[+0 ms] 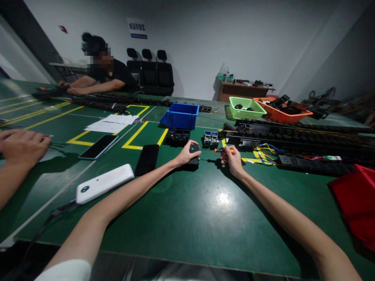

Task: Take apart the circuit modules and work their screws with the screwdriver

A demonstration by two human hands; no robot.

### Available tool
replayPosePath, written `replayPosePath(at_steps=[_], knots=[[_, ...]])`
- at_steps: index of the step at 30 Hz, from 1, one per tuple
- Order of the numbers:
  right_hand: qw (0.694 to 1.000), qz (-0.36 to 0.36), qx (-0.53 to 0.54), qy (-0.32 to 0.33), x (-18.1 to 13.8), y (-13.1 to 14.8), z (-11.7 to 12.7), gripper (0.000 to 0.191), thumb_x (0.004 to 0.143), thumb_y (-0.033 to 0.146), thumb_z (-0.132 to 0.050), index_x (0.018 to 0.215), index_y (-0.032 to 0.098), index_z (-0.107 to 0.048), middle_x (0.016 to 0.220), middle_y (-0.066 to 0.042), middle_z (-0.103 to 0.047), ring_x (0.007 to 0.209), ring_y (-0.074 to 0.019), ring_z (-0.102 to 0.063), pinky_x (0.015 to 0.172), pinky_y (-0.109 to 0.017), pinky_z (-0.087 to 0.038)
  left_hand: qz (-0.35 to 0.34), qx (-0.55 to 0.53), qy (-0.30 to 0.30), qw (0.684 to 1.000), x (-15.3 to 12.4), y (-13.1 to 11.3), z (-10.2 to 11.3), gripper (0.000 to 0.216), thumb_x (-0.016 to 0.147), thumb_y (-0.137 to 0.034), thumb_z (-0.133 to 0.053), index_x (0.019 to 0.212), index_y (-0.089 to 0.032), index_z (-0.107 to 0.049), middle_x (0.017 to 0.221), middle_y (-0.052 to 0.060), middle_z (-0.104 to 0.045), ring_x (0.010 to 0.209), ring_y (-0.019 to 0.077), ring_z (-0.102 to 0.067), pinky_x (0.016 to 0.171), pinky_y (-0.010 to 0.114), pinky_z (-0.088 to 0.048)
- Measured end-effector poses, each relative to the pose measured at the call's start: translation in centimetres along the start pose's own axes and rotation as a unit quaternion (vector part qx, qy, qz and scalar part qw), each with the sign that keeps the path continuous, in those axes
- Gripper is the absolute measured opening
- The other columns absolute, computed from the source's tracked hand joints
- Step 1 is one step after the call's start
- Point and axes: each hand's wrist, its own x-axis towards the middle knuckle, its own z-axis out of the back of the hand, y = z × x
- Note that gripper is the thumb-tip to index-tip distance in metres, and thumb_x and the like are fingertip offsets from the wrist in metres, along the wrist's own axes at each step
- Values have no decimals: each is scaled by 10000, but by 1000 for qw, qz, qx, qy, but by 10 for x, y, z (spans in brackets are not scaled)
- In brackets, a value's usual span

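My left hand (pixel 187 153) is closed around a small black box-shaped device (pixel 192 164) with a green spot on its top, low over the green table. In my right hand (pixel 233 158) is an orange-and-black screwdriver (pixel 219 150), its shaft pointing left toward the device. Several black modules (pixel 177 136) stand together just behind my left hand. Between and beyond the hands sit small units with exposed circuit boards (pixel 211 138). Behind the black modules is a blue bin (pixel 182 116).
A co-worker's hand (pixel 25 145) rests at the left. Phones (pixel 147 159) (pixel 99 147) and a white power bank (pixel 105 183) lie left of my arm. Long black rails (pixel 263 137) with loose wires stretch right, before green (pixel 247 109) and orange baskets (pixel 281 112). A red bin (pixel 356 203) stands right.
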Motion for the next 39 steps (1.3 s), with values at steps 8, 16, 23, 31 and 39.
replayPosePath(at_steps=[8,16,23,31,39], knots=[[1000,12,27,6,0,-1,0,305,817,416,-633,997,256,-446,743,36,-655,590,-138,-650,429,-198,-478,-2,7,-2,1000,-1,0,0,491,719,-347,-732,1070,-196,-423,978,28,-557,609,129,-663,556,287,-550],[999,29,-18,1,-4,7,-4,340,813,513,-633,879,239,-443,625,51,-635,424,-91,-565,377,-173,-391,4,-2,0,1000,-1,0,1,498,722,-348,-731,1078,-200,-416,943,23,-579,614,129,-659,563,292,-554],[1000,11,-19,-3,-2,4,-3,346,817,530,-617,833,237,-434,487,81,-550,332,-86,-469,331,-180,-344,6,-6,-2,1000,0,0,0,495,714,-336,-730,1071,-195,-417,946,17,-564,607,114,-642,568,298,-556],[999,4,39,18,-4,5,-2,377,826,449,-592,1100,297,-383,651,69,-630,471,-125,-600,423,-206,-447,-1,-7,-8,1000,0,3,-1,469,722,-330,-722,1063,-196,-429,946,12,-559,613,99,-633,570,288,-564],[999,33,-2,0,-4,6,-5,328,820,527,-615,932,263,-455,514,99,-514,345,-76,-441,317,-170,-367,2,-15,-13,1000,-1,2,-1,464,728,-327,-721,1063,-201,-425,952,11,-560,614,102,-641,571,291,-567]])
